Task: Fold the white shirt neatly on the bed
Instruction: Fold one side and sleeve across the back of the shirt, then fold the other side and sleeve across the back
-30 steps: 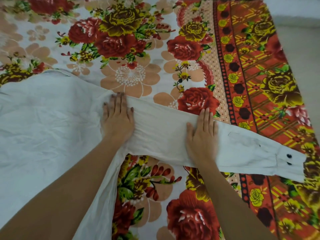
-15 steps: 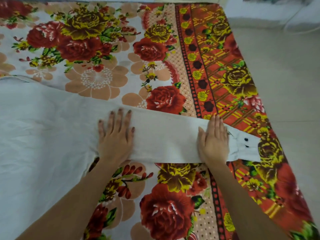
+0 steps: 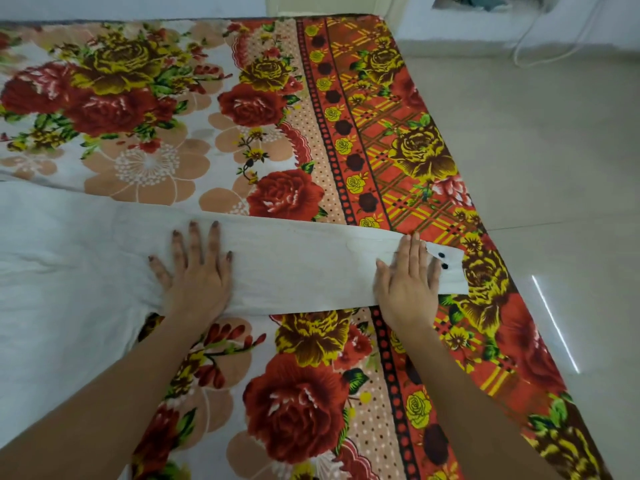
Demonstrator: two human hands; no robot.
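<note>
The white shirt (image 3: pixel 62 289) is laid flat on the bed (image 3: pixel 294 109), with its body at the left. 1 sleeve (image 3: pixel 304 268) is extended to the right, with its long axis running across the bed. Its cuff (image 3: pixel 452 277), fitted with 2 dark buttons (image 3: pixel 441 255), is pointed toward the bed's right edge. The left hand (image 3: pixel 197 275) is pressed flat on the sleeve near the shirt body, fingers spread. The right hand (image 3: pixel 407 282) is pressed flat at the cuff, fingers together.

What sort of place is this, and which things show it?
Most likely a home bedroom: a floral-covered bed, a tiled floor beside it, and a white shirt spread out for folding.
</note>
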